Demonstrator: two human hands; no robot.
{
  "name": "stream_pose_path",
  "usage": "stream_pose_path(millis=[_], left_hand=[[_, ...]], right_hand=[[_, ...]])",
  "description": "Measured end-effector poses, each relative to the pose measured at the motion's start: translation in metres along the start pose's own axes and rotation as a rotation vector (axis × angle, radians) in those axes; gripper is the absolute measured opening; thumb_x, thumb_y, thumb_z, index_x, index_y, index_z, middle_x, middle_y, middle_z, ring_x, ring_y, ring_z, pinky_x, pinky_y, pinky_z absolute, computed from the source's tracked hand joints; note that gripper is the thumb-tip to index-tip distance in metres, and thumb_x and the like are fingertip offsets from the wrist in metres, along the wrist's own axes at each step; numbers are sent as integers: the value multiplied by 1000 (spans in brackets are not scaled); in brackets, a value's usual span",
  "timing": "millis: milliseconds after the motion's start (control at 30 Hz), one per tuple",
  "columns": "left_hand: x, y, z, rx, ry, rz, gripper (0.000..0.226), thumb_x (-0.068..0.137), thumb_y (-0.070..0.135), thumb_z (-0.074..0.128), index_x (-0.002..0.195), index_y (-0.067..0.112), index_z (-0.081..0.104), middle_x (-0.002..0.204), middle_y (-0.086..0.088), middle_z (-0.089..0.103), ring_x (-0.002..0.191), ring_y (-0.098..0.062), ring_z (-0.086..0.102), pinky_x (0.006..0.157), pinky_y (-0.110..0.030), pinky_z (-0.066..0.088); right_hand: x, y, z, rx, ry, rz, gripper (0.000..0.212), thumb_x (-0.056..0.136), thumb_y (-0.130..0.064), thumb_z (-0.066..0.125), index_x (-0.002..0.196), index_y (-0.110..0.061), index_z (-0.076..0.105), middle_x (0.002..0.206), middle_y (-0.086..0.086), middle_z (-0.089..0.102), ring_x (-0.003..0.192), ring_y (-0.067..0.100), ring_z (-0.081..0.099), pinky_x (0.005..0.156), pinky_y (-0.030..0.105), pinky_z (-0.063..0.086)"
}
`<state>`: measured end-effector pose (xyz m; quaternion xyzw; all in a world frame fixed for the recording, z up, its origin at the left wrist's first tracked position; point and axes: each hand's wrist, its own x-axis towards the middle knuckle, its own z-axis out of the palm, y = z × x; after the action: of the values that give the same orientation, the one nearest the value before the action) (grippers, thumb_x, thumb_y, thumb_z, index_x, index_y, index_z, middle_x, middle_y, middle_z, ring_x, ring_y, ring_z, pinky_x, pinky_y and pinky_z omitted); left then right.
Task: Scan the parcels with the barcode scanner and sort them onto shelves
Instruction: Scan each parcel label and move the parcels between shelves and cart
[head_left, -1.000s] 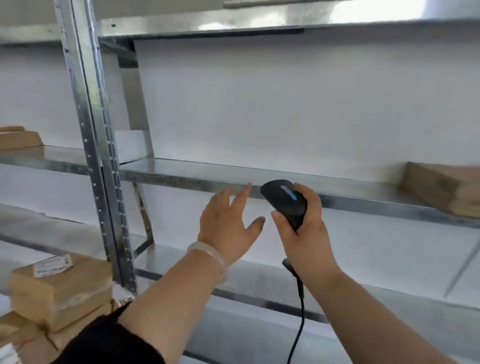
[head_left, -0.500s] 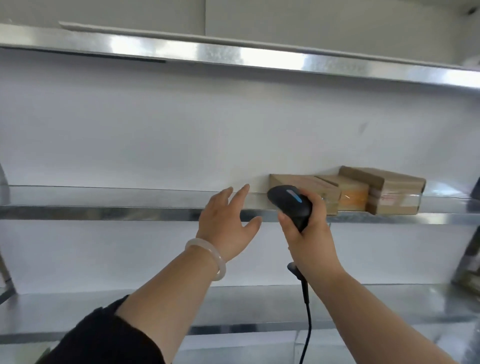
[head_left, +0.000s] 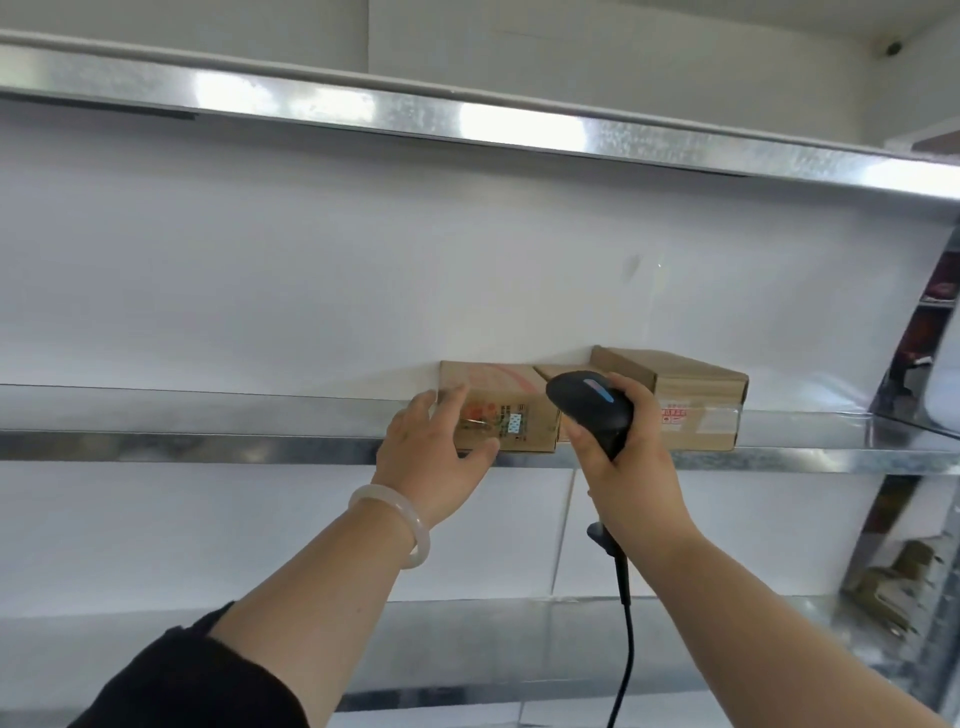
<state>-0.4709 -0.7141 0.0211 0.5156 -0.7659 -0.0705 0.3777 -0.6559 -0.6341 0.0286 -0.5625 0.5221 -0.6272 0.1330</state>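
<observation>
Left hand now on printed brown parcel

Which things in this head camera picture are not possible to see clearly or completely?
Head view only:
- Middle parcel: mostly hidden behind the barcode scanner and right hand.
- Print on the left parcel: too small and blurred to read; the left hand covers part.
- Scanner cable: cut off by the bottom edge.
- Objects beyond the shelf, far right: blurred.

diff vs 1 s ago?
View panned right to the cardboard parcels. The left hand, free and spread before, reached forward onto the left parcel at the shelf edge. Unchanged: right hand grips the scanner, parcels not lifted.
</observation>
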Motion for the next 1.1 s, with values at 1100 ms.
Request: stream_pose_path(millis=[1100], left_hand=[[30, -15, 31, -368, 168, 10, 59, 92, 41, 63, 146, 35, 43, 151, 13, 36, 133, -4, 41, 113, -31, 39]], right_hand=[[77, 59, 12, 288, 38, 204, 46, 92, -31, 63, 130, -41, 39, 109, 0, 63, 77, 30, 68, 66, 40, 60]])
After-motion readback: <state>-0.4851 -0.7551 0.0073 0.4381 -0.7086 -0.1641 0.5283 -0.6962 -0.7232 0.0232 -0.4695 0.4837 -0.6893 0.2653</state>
